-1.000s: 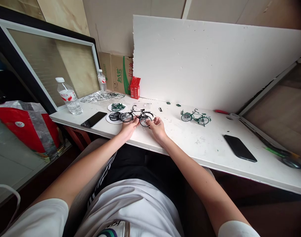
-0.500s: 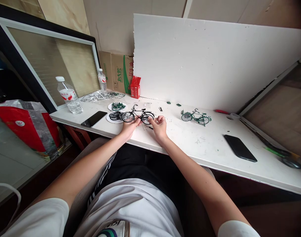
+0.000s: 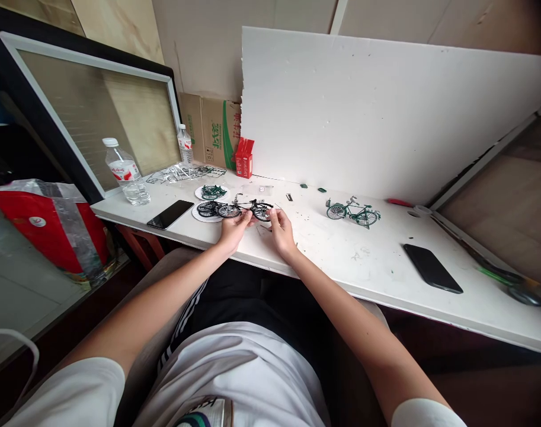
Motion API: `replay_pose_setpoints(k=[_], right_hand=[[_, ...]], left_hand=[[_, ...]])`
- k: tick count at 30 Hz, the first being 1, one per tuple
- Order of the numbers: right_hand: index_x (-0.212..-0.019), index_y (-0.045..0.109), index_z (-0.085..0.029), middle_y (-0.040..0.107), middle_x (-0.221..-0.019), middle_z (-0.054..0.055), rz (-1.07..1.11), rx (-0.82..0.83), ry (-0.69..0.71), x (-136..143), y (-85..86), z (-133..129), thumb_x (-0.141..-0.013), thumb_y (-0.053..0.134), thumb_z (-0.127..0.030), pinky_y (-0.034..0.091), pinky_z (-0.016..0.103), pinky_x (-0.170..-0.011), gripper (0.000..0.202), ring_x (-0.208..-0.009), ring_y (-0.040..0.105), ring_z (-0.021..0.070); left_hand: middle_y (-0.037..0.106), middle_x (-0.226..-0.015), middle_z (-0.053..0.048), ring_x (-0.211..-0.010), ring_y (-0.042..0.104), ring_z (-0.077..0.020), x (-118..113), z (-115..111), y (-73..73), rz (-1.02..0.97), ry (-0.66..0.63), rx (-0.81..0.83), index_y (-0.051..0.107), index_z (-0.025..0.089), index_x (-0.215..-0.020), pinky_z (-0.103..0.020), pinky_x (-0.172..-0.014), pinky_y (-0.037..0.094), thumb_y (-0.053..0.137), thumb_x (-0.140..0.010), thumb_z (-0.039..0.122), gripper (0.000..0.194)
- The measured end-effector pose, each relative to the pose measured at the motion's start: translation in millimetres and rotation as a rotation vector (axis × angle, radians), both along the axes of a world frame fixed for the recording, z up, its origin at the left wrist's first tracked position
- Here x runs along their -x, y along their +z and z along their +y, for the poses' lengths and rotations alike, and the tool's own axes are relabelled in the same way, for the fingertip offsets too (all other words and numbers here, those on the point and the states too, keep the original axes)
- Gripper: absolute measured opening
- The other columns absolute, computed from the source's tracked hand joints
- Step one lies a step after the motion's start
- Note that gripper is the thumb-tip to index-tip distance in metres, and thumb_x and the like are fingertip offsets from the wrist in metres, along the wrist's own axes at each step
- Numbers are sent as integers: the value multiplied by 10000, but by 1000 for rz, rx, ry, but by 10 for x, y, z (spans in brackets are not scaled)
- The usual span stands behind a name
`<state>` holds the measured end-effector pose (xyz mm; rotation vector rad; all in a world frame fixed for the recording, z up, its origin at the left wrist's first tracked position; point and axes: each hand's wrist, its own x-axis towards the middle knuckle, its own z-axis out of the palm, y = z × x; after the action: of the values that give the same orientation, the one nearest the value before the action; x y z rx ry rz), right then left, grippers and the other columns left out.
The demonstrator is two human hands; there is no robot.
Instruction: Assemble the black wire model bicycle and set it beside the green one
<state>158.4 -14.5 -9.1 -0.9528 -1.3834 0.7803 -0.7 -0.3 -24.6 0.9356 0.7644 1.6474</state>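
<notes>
A small black model bicycle [image 3: 230, 211] is held just over the near part of the white table. My left hand [image 3: 234, 230] pinches it low near the middle of the frame, fingers closed. At its rear wheel, on the right, my right hand [image 3: 282, 230] grips with thumb and fingers together. Behind its front wheel, a round white plate [image 3: 201, 218] carries black model parts [image 3: 207, 208]. A second white plate [image 3: 199, 196] farther back holds green parts [image 3: 213, 191]. To the right a green model bicycle [image 3: 352, 212] stands upright on the table.
A black phone [image 3: 170, 214] lies left of the plates, another phone [image 3: 432, 267] at the right. Water bottles [image 3: 127, 173], a red box [image 3: 244, 158] and a cardboard carton [image 3: 212, 130] stand at the left and back. A white board [image 3: 377, 112] rises behind the table [image 3: 327, 255].
The black bicycle has dropped slightly and tilted in my hands. My right hand has shifted a little left, its fingers now more upright at the rear wheel.
</notes>
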Motion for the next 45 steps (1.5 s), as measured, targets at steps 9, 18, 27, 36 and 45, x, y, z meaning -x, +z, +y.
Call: replay_pose_setpoints(k=[9,18,27,36,45], right_hand=[[-1295,702,-291,643,-1375,136,-258,-107,-55,-1,-79,-38,-1001,675,-622,541,451,-934,444,-1203,565,311],[-1196,745,-285,609,-1358,144,-329,-235,-215,-18,-38,-63,-1039,641,-628,346,579,-1272,391,-1416,508,348],[-1429,598,-303,585,-1601,124,-105,-15,84,11,-89,-15,-997,640,-742,535,472,-1103,617,-1414,593,312],[-1258,708,-286,712,-1399,94,-12,22,124,35,-107,32,-953,685,-753,585,391,-904,558,-1162,701,262],[-1261,686,-294,744,-1231,49,-45,46,192,13,-100,12,-993,618,-766,538,337,-637,547,-601,671,136]], left_hand=[[789,-897,-85,-814,766,-217,11,14,16,25,46,44,756,147,-904,-362,-880,533,964,-806,461,389],[802,-911,-116,-766,751,-202,19,40,-3,76,44,34,751,135,-887,-328,-779,489,950,-795,549,469],[790,-911,-99,-807,757,-207,17,28,8,73,28,47,749,140,-912,-354,-862,539,928,-834,528,435],[798,-1059,-107,-1032,786,-246,1,6,19,34,-62,19,721,145,-993,-413,-1045,584,983,-754,498,500],[795,-994,-89,-896,775,-214,-5,-28,33,66,-9,-2,714,151,-998,-384,-962,595,996,-751,459,485]])
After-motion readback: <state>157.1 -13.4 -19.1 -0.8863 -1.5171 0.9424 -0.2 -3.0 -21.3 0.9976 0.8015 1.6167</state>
